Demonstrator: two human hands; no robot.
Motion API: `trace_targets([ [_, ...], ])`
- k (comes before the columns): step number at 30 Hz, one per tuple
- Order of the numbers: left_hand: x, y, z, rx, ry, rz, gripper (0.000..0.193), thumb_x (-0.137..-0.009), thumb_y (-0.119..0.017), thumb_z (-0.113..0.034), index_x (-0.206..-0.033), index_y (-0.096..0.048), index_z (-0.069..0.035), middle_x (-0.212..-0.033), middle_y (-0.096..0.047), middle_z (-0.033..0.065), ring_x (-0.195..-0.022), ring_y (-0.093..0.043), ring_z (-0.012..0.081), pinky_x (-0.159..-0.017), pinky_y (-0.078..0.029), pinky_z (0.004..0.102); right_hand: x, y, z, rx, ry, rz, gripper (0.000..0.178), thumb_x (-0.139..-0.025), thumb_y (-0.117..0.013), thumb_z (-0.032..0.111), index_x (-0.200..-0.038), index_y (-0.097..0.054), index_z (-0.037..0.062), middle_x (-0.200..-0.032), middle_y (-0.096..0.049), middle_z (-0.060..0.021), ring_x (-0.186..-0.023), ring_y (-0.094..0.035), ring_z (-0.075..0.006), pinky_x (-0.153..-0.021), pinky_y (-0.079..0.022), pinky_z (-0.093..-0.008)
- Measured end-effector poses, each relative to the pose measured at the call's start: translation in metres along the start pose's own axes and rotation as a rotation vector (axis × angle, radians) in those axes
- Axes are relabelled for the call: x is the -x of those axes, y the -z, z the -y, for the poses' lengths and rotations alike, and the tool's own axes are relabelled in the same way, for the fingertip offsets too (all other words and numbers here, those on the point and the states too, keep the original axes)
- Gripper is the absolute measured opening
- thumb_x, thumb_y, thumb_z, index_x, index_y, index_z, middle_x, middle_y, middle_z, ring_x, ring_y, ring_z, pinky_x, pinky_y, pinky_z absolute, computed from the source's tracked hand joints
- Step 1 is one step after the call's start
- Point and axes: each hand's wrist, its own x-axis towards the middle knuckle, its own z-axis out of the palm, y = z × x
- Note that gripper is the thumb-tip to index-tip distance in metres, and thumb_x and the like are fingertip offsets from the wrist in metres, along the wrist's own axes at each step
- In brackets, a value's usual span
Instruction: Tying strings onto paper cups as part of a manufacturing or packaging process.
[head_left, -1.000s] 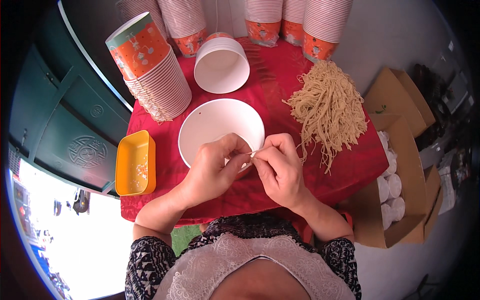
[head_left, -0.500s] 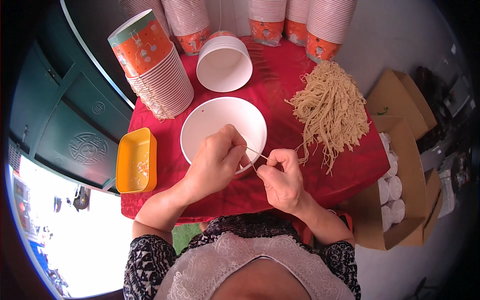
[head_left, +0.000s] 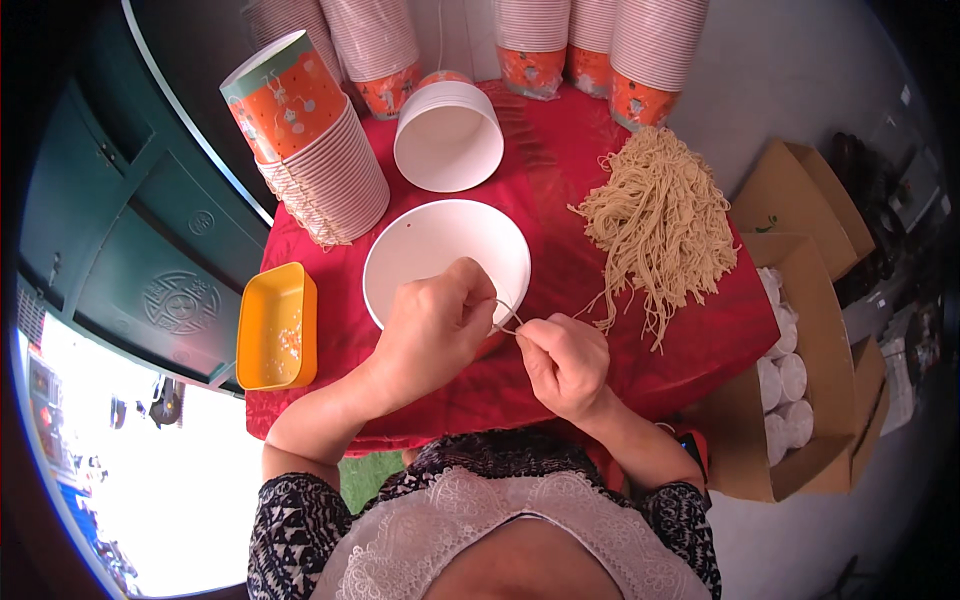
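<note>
A short length of beige string (head_left: 508, 318) spans the small gap between my hands, curved in a loop. My left hand (head_left: 440, 318) pinches one side of it over the near rim of a white-lined paper bucket (head_left: 400, 255). The fingers of my right hand (head_left: 568, 365) are closed on the other side, just right of that bucket. At the right of the table lies a heap of tangled beige strings (head_left: 662, 215). Several strings (head_left: 303, 205) hang down the side of a tilted bucket stack (head_left: 345, 165) at the left. My fingers hide the string's ends.
A yellow plastic tub (head_left: 310, 330) holding small pale and orange bits sits at the left edge of the red tablecloth (head_left: 560, 230). Another bucket (head_left: 450, 145) lies on its side behind. Wrapped stacks (head_left: 650, 60) line the back. A cardboard box (head_left: 825, 370) with white rolls stands right.
The string between my hands has gone from two stretched strands to a small, slacker loop. My right hand has turned, its thumb and forefinger drawn together; my left hand has barely moved.
</note>
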Motion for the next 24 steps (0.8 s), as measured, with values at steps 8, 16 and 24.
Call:
trace_targets([
  [8, 0.009, 0.010, -0.008, -0.149, -0.193, 0.040, 0.014, -0.078, -0.067, 0.006, -0.087, -0.059, -0.001, -0.076, -0.063, 0.0117, -0.072, -0.063, 0.0291, -0.065, -0.050, 0.0367, -0.010, -0.008, 0.011, -0.244, -0.365, -0.028, 0.007, -0.089, -0.065, -0.005, -0.093, -0.062, 0.0000, -0.070, -0.064, -0.0070, -0.059, -0.061, -0.0097, -0.050, -0.045, -0.0251],
  [16, 0.012, 0.016, -0.012, -0.109, -0.281, 0.075, 0.018, -0.076, -0.067, 0.007, -0.088, -0.058, -0.003, -0.075, -0.061, 0.0101, -0.074, -0.063, 0.0309, -0.090, -0.049, 0.0433, -0.010, -0.015, 0.014, -0.321, -0.503, -0.009, 0.008, -0.089, -0.066, -0.005, -0.093, -0.061, -0.0002, -0.067, -0.064, -0.0028, -0.058, -0.060, -0.0037, -0.048, -0.045, -0.0223],
  [24, 0.011, 0.015, -0.008, -0.025, -0.215, 0.060, 0.017, -0.078, -0.067, 0.008, -0.090, -0.062, -0.003, -0.079, -0.065, 0.0106, -0.077, -0.065, 0.0312, -0.103, -0.044, 0.0480, -0.012, -0.013, 0.009, -0.247, -0.358, 0.030, 0.011, -0.085, -0.068, -0.007, -0.092, -0.063, -0.0013, -0.069, -0.067, -0.0093, -0.058, -0.066, -0.0124, -0.050, -0.048, -0.0266],
])
